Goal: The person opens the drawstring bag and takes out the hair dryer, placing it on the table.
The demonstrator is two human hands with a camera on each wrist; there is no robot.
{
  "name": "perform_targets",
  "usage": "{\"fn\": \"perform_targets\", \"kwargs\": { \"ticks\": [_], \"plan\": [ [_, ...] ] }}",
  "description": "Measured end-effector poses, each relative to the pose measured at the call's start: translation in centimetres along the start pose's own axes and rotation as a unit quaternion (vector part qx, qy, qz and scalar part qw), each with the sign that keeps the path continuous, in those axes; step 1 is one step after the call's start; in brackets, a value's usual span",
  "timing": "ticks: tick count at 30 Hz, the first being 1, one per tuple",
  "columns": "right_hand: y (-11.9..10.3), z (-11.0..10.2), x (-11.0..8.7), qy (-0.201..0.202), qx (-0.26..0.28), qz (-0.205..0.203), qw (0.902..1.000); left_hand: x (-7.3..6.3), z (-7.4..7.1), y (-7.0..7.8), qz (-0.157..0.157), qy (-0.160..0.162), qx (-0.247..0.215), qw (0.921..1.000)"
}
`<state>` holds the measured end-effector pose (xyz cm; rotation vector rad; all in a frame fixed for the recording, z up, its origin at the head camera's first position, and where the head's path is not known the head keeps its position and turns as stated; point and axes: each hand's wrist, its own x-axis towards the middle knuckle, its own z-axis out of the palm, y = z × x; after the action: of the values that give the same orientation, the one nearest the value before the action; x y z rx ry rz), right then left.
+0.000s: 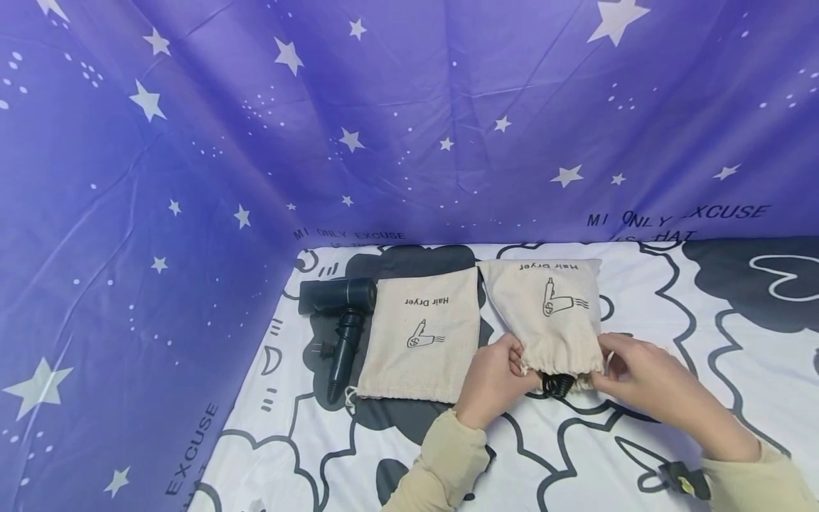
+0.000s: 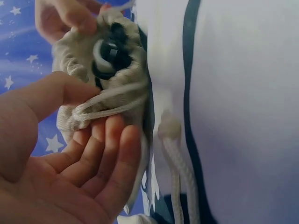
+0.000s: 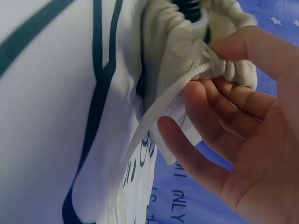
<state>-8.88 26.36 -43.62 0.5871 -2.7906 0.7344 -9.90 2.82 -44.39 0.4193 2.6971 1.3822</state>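
A cream drawstring bag (image 1: 544, 313) printed "Hair Dryer" lies with its gathered mouth toward the person. Inside that mouth shows a black coiled cord (image 1: 558, 385); the rest of the contents is hidden by the cloth. My left hand (image 1: 495, 377) pinches the mouth's left edge, thumb on the rim and fingers beneath. On the opposite edge, my right hand (image 1: 646, 366) pinches the cloth between thumb and fingers. White drawstrings (image 2: 112, 100) loop out at the left side of the mouth, and another drawstring (image 3: 159, 102) trails from the right side.
Left of this bag lies a second, flat bag (image 1: 425, 370) with the same print. Beyond it a black hair dryer (image 1: 345, 313) rests on the patterned cloth (image 1: 307, 455). A small dark object with a yellow spot (image 1: 684, 481) sits near the right forearm. Purple star curtains (image 1: 409, 185) rise behind.
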Motion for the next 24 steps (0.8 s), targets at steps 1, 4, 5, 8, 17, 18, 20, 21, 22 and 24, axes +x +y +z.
{"fn": "perform_targets", "kwargs": {
  "ticks": [1,4,5,8,17,18,20,21,22,24],
  "plan": [
    [-0.1,0.1,0.1,-0.001,-0.002,0.0,1.0,0.0,0.1,0.1,0.002,-0.003,0.01,0.9999],
    [-0.4,0.3,0.3,-0.001,0.0,0.002,1.0,0.0,0.3,0.2,0.005,-0.01,0.027,0.9996],
    [-0.5,0.4,0.3,0.0,0.001,0.001,1.0,0.0,0.4,0.3,0.006,-0.009,0.031,0.9995],
    [-0.7,0.3,0.6,0.001,-0.003,-0.002,1.0,0.1,0.5,0.4,0.007,0.0,0.039,0.9992],
    [-0.7,-0.9,0.5,-0.008,-0.02,0.017,0.9996,0.0,-0.2,0.2,-0.013,0.047,0.001,0.9988],
    [-0.6,-1.1,0.5,-0.01,-0.018,0.021,0.9996,0.0,-0.3,0.1,-0.011,0.048,-0.001,0.9988],
    [-0.4,-1.3,0.3,-0.017,-0.013,0.027,0.9994,-0.1,-0.4,0.0,-0.01,0.048,-0.005,0.9988],
    [-0.3,-1.3,0.2,-0.02,-0.01,0.031,0.9992,-0.1,-0.5,-0.1,-0.011,0.047,-0.005,0.9988],
    [-0.2,-1.4,0.1,-0.025,-0.007,0.034,0.9991,-0.2,-0.5,-0.2,-0.013,0.046,-0.006,0.9988],
    [0.0,-1.4,-0.1,-0.035,-0.002,0.041,0.9986,-0.2,-0.7,-0.3,-0.018,0.043,-0.006,0.9989]
  ]
}}
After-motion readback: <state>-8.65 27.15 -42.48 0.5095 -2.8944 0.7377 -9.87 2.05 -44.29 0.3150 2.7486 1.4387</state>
